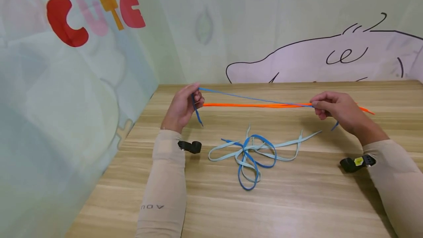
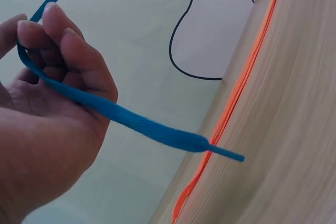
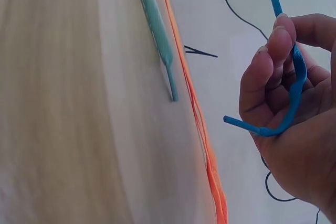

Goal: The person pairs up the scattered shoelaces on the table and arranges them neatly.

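Observation:
A blue shoelace (image 1: 238, 95) is stretched in the air between the two hands, sloping slightly down to the right. My left hand (image 1: 185, 105) pinches it near one end. In the left wrist view the loose end of the blue shoelace (image 2: 142, 121) hangs across the palm, its tip free. Near the other end, my right hand (image 1: 340, 110) pinches it between thumb and fingers; a short tail of the blue shoelace (image 3: 296, 87) curves below the grip. Behind the taut lace, an orange shoelace (image 1: 238, 105) lies straight along the table, folded into several strands.
Closer to the body, a light blue shoelace (image 1: 219, 158) and another blue shoelace (image 1: 275, 154) lie loosely looped together on the wooden table (image 1: 297, 201). A printed cloth backdrop (image 1: 185, 47) rises at the table's back and left edges.

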The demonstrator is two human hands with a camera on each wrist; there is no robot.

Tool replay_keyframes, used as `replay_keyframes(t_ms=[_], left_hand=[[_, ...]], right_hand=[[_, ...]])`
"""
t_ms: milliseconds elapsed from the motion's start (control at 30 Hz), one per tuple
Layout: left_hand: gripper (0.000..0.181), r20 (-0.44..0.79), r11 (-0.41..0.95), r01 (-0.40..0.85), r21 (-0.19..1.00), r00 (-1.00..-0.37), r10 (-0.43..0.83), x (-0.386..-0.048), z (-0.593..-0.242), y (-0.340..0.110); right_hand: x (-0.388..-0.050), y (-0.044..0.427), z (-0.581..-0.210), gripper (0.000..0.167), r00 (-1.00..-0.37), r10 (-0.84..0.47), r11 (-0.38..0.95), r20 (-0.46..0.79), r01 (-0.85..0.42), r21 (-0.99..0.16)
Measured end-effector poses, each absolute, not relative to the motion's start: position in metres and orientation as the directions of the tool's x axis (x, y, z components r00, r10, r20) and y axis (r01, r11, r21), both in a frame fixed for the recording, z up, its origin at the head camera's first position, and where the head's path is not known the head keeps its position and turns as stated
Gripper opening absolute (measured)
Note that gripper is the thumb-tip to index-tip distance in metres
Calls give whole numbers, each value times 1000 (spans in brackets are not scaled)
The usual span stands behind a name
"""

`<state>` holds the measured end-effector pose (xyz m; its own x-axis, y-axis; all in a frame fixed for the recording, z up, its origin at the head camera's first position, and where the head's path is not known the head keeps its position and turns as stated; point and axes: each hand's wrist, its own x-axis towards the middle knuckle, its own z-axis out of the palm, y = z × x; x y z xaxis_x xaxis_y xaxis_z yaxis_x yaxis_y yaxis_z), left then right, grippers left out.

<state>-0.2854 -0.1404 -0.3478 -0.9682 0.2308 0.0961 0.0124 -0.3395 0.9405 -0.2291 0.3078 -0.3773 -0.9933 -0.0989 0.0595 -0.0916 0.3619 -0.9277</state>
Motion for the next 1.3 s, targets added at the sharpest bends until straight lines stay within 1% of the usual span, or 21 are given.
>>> replay_keyframes(t_ms=[133, 233, 433, 567, 733, 867, 933, 1067, 1200, 1300], left_hand=[[32, 74, -299, 7, 954, -974, 215, -285, -349, -144], [31, 47, -237, -2, 971, -979, 199, -285, -351, -146], [27, -11, -57, -21, 998, -986, 166, -287, -353, -147], [28, -42, 64, -34, 997, -990, 134, -287, -355, -148], [33, -47, 207, -29, 978, -995, 85, -286, -358, -152], [33, -35, 286, -10, 958, -996, 84, -286, -360, -155], [33, -40, 308, -10, 951, -995, 92, -285, -360, -156], [34, -87, 368, -43, 929, -991, 105, -285, -362, -158], [35, -133, 470, -68, 880, -985, 108, -288, -367, -159], [35, -147, 503, -72, 861, -983, 110, -289, -368, -159]], right_hand=[[-230, 312, -380, 24, -995, -96, 390, 37, -72, -918], [-230, 316, -382, 25, -994, -103, 426, 20, -62, -902], [-232, 325, -386, 29, -988, -151, 483, -24, -52, -874], [-235, 329, -387, 32, -985, -159, 499, -67, -22, -866], [-236, 332, -387, 36, -986, -146, 523, -82, -7, -852], [-237, 335, -387, 38, -986, -147, 540, -83, -10, -842], [-237, 336, -388, 36, -986, -144, 527, -82, -6, -850], [-236, 336, -388, 35, -985, -147, 537, -90, -3, -843], [-236, 338, -388, 38, -984, -147, 569, -97, -4, -823], [-237, 340, -391, 39, -986, -135, 566, -99, 5, -824]])
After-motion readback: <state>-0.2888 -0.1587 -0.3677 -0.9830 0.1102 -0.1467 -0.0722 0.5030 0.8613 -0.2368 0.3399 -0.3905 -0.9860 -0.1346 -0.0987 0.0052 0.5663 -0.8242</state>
